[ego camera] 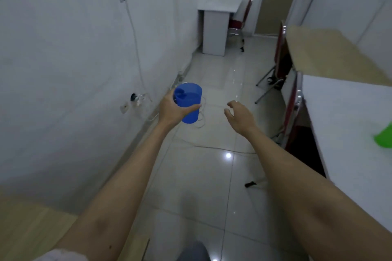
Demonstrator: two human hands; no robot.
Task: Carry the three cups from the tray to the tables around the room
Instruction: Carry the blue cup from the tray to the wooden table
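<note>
Head view – looking down a narrow tiled aisle. Left hand point(172, 108) out in front, wrapped round a blue plastic cup point(188, 103), thumb across the near side and the other fingers hidden behind it; cup upright, held in the air above the floor, near the left wall. Inside the cup a darker blue shape, too blurred to name. Right hand point(238, 115) level with it and a little apart to the right, fingers loosely curled and spread, gripping nothing.

White wall point(63, 59) along the left, with a thin cable point(135, 36) hanging down it to a socket point(133, 97) close to the floor; more cable lying coiled on the glossy floor tiles point(197, 186) beneath the cup. White table point(347, 125) along the right edge, a green object point(384, 139) on it, cut by the frame – cannot tell what it is. Beyond that a wooden-topped table point(326, 53) with red chairs point(280, 48) tucked against both. At the far end a small white desk point(218, 6) with another red chair point(244, 19) beside it, then a doorway. Pale wooden surface point(27, 229) at lower left
</note>
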